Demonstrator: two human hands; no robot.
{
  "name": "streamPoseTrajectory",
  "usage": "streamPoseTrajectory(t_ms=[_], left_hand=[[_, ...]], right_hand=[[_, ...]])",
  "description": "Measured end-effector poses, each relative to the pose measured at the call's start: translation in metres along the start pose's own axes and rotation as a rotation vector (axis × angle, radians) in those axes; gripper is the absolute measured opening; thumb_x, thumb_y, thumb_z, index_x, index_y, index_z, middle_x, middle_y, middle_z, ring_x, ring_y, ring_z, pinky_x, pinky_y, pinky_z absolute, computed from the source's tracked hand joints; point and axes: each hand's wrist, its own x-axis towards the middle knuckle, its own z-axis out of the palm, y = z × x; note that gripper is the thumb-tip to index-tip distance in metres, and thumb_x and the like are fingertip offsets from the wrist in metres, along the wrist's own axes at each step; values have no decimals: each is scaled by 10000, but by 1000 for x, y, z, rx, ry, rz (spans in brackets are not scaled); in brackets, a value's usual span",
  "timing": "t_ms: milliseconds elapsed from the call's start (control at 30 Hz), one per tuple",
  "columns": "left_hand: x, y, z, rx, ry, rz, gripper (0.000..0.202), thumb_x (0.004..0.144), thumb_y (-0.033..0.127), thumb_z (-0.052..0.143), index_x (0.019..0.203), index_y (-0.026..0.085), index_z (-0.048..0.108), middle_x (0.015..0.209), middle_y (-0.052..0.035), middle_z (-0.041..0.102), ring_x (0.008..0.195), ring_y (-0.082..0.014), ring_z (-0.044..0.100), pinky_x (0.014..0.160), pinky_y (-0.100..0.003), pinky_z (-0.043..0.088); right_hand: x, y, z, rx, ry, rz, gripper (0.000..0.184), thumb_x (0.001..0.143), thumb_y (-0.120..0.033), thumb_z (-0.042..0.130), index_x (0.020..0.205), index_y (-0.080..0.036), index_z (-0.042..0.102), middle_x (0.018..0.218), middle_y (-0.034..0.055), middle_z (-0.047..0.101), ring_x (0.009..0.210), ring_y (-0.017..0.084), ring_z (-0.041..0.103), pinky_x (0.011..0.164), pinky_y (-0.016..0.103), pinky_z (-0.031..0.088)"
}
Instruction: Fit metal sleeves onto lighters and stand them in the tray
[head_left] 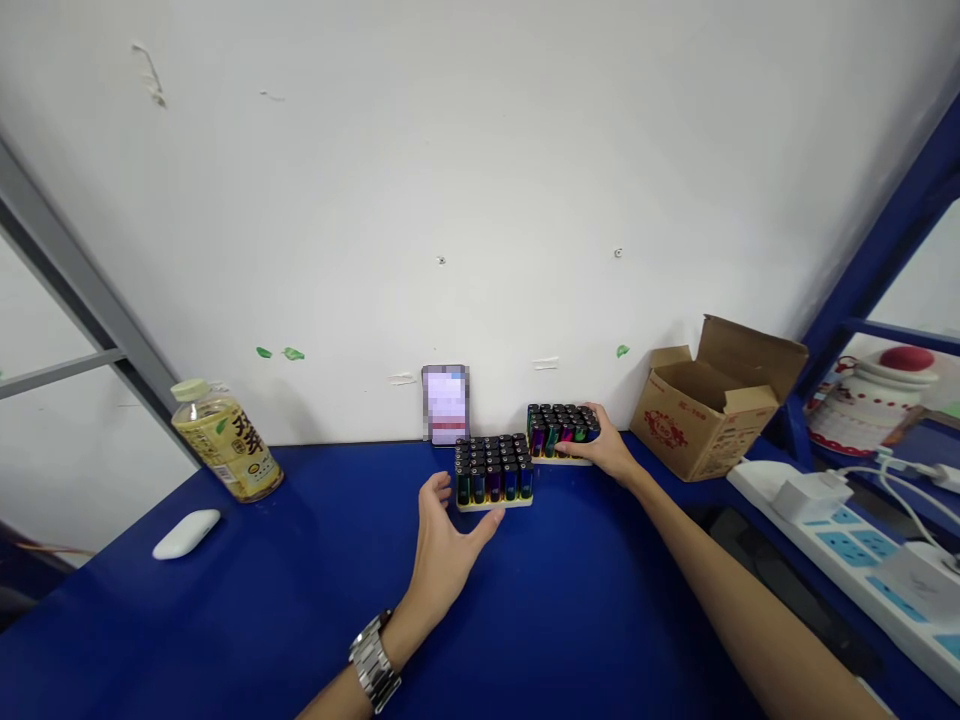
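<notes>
Two pale trays hold upright, shiny cylinders with dark tops and blue, green and purple bodies; I cannot tell their exact kind. My left hand (448, 535) is beside the nearer tray of cylinders (495, 475), fingers curved and apart at its left side, thumb near its front edge. It does not appear to grip it. My right hand (606, 450) is closed on the farther tray of cylinders (551, 435), its thumb across the front and fingers over the right end. That tray stands close to the wall, behind and right of the nearer one.
A phone (447, 405) with a lit screen leans on the wall (480, 200). On the left are a bottle (229, 440) and a white case (186, 534). An open cardboard box (701, 415), a dark phone-like slab (780, 590) and a power strip (862, 545) are on the right.
</notes>
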Motion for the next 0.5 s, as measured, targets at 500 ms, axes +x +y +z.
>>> streamPoseTrajectory(t_ms=[500], left_hand=[[54,-2,14,12,-287,7,819,668,386,754,1347,218,327,1218,-101,630,1127,-281,602,954,-403,454]], right_hand=[[-109,-38,-51,-191,-109,125,694,526,-425,814,1055,-252,399,833,-15,627,740,211,626,671,316,516]])
